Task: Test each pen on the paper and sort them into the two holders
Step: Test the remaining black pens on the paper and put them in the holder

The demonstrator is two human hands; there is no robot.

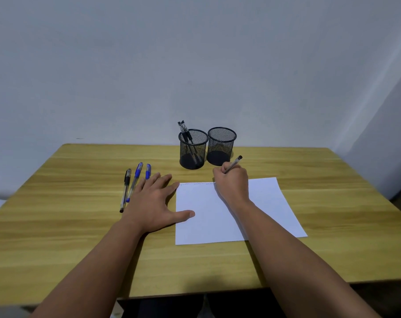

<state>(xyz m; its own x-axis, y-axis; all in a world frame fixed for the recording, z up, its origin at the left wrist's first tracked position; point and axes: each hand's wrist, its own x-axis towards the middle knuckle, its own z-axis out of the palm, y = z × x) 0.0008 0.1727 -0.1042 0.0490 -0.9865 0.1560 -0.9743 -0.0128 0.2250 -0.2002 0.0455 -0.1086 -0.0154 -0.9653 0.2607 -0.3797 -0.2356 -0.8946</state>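
A white sheet of paper (218, 216) lies on the wooden table (68, 226), with faint scribbles along its top edge. My right hand (232, 182) grips a black pen (235, 162) with its tip down at the paper's top edge. My left hand (156, 200) lies flat and spread beside the paper, thumb on its left margin. Left of that hand lie a black pen (125, 190) and two blue pens (135, 177) (148, 171), one partly under my fingers. Behind the paper stand two black mesh holders: the left holder (193, 149) has two black pens in it, the right holder (221, 146) looks empty.
The table backs onto a plain white wall. Its front edge runs just below my forearms, with dark floor under it. Something white shows at the far left edge of the view.
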